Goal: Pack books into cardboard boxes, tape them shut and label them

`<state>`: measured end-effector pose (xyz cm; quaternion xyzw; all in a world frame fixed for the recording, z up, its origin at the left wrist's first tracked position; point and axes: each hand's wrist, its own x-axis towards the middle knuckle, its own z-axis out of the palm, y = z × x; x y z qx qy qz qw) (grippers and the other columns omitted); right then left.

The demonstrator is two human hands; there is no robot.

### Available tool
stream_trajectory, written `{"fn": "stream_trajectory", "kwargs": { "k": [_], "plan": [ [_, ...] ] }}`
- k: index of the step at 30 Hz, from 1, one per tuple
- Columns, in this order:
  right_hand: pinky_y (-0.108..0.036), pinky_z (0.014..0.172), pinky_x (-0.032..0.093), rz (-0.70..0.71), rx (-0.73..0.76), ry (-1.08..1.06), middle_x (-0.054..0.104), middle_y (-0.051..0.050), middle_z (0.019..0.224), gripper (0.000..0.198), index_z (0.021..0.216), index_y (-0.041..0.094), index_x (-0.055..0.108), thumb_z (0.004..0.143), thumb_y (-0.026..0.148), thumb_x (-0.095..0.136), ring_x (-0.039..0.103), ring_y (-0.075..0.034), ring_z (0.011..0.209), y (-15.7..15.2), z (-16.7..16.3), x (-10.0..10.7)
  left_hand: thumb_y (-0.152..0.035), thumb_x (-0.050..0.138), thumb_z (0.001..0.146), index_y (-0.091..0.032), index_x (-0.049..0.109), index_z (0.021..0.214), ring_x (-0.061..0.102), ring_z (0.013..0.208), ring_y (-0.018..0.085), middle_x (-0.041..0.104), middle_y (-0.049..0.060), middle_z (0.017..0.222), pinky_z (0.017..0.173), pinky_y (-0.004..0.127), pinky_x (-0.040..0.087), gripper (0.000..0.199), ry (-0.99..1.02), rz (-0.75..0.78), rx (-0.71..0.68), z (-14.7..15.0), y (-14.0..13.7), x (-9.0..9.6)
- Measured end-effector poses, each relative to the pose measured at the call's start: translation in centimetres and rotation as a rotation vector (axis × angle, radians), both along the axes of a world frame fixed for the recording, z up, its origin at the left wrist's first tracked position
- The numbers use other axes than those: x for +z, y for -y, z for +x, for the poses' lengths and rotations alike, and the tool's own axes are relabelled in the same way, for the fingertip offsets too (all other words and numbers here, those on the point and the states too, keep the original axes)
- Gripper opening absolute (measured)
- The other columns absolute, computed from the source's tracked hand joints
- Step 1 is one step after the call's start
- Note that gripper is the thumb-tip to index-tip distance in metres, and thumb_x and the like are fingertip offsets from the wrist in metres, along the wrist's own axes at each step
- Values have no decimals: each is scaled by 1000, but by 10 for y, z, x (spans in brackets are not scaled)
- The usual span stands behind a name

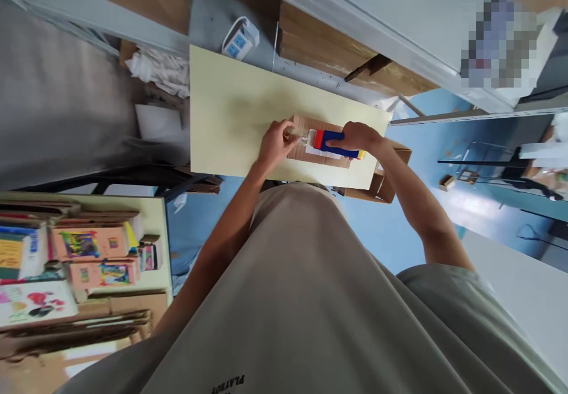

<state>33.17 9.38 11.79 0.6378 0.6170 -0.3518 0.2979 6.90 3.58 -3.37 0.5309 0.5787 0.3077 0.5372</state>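
Note:
My right hand [356, 136] is wrapped round a blue block-shaped item with a red end [319, 139] and a bit of yellow at its other end; its exact kind I cannot make out. My left hand [274, 145] pinches some clear, shiny plastic [303, 136] just left of the red end. Both hands are over a flat brown cardboard piece [317, 123], which lies on the pale yellow table [222, 110]. A white sheet or label [326, 151] shows on the cardboard, partly under the blue item.
A white power strip [238, 42] lies beyond the table's back edge. Cardboard boxes [319, 39] stand under a white shelf [399, 27] at the back. An open carton [386, 184] is by the right end. Books and boxed goods [93, 243] fill another table at lower left.

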Motion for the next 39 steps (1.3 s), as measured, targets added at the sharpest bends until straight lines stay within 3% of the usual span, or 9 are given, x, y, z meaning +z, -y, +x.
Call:
{"fn": "stream_trajectory", "kwargs": {
  "k": [5, 11, 15, 18, 23, 26, 32, 39],
  "plan": [
    [-48, 87, 61, 45, -6, -220, 78, -16, 86, 67, 112, 20, 85, 86, 81, 97, 80, -42, 103, 5, 21, -22, -27, 91, 94, -27, 76, 106, 74, 89, 19, 75, 2, 99, 91, 33, 61, 19, -75, -138, 351, 27, 18, 4],
    [-44, 80, 59, 18, 8, -435, 78, -13, 82, 73, 111, 22, 85, 85, 90, 91, 80, -37, 93, 6, 41, -28, -29, 92, 89, -26, 79, 112, 78, 87, 16, 82, 1, 102, 86, 30, 61, 27, -185, -193, 553, 37, 24, 10],
    [-43, 77, 60, -92, -68, -527, 79, -9, 78, 64, 115, 27, 86, 91, 86, 89, 82, -34, 86, 19, 77, -5, -42, 95, 87, -25, 81, 112, 81, 97, 21, 82, 3, 97, 86, 31, 63, 34, -188, -174, 532, 34, 21, 7],
    [-45, 74, 60, -168, -145, -455, 79, -11, 74, 68, 104, 24, 87, 89, 91, 88, 80, -34, 79, 31, 122, 20, -50, 94, 87, -24, 81, 105, 81, 100, 22, 83, 5, 97, 84, 31, 63, 34, -193, -147, 504, 33, 21, 3],
    [-44, 73, 59, -172, -84, -358, 79, -13, 73, 79, 92, 22, 85, 93, 100, 74, 78, -31, 75, 44, 193, 43, -41, 91, 92, -22, 79, 97, 83, 103, 22, 85, 6, 99, 86, 29, 66, 23, -253, -78, 571, 43, 24, 4],
    [-44, 75, 60, -181, -42, -295, 81, -13, 76, 79, 96, 21, 86, 94, 99, 73, 80, -33, 79, 45, 203, 37, -37, 91, 94, -21, 79, 101, 85, 108, 23, 87, 6, 103, 91, 29, 68, 21, -299, -67, 586, 48, 26, 5],
    [-43, 82, 59, -236, -41, -200, 79, -15, 74, 70, 94, 15, 86, 104, 84, 74, 79, -32, 80, 42, 186, 8, -28, 86, 96, -19, 80, 108, 86, 114, 25, 87, 8, 108, 97, 33, 71, 17, -343, -41, 577, 46, 31, 0],
    [-41, 79, 54, -216, -30, -262, 79, -11, 74, 72, 100, 18, 85, 104, 88, 72, 75, -28, 78, 50, 206, -4, -28, 85, 99, -19, 79, 110, 86, 115, 24, 88, 9, 112, 101, 33, 71, 16, -363, -33, 586, 48, 36, 1]
  ]
}}
